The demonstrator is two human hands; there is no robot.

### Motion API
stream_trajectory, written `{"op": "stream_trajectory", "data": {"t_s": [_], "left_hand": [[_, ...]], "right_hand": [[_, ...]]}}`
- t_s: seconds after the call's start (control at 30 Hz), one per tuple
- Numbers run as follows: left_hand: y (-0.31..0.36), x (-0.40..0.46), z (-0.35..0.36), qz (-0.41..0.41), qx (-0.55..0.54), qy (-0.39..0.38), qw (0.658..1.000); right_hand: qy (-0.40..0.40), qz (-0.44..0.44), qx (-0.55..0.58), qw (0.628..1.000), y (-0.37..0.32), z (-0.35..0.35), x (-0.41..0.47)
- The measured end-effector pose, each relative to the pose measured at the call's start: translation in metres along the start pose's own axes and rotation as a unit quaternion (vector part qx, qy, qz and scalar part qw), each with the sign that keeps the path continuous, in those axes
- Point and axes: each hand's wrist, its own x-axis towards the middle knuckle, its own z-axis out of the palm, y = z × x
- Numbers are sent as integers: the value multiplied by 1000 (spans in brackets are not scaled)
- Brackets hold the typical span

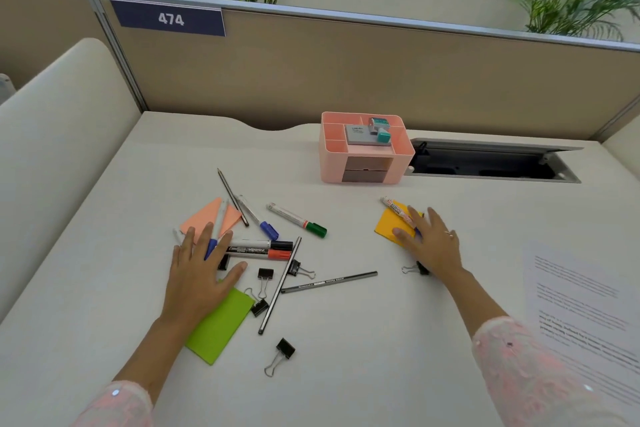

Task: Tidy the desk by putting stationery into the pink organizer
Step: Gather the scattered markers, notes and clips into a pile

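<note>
We see the pink organizer (367, 149) standing at about twelve o'clock on the white desk (363, 340), far from the hands, with a grey box (360, 134) and teal-capped items (382, 136) lying in its top compartments. The left hand (199, 274) lies flat with fingers spread, at about nine o'clock from the middle of the desk, resting over the pile of stationery: its fingertips cover a blue pen (210, 248) and the edge of the peach sticky notes (207, 218), its thumb sits near the black and red markers (263, 250), and its wrist crosses the green notepad (221, 326). The right hand (431, 243), at about three o'clock, is also flat with fingers spread, pressing on the yellow sticky note (393, 227) and on the capped end of a white marker (396, 210) that lies across that note. A binder clip (417, 268) peeks out from under its heel. Between the hands lie a green-capped marker (298, 220), a blue-capped marker (259, 218), pencils (329, 282) and more binder clips (281, 355). A printed sheet (585, 315) lies at four o'clock.
</note>
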Motion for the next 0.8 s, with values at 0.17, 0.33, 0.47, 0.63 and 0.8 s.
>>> {"op": "stream_trajectory", "data": {"t_s": [0.17,0.33,0.47,0.63,0.8], "left_hand": [[1,0,-1,8,1,-1,1000],[1,-1,-3,6,-9,-4,1000],[1,-2,-4,4,-18,2,1000],[1,-2,-4,-3,-19,2,1000],[-3,-2,-3,-27,-35,10,999]], "right_hand": [[-20,-56,10,998,-45,16,-3],[-19,-82,23,996,-96,39,-18],[-20,-90,32,995,-137,49,-27],[-32,-104,74,991,-175,60,-32],[-24,-76,116,990,-198,64,-33]]}}
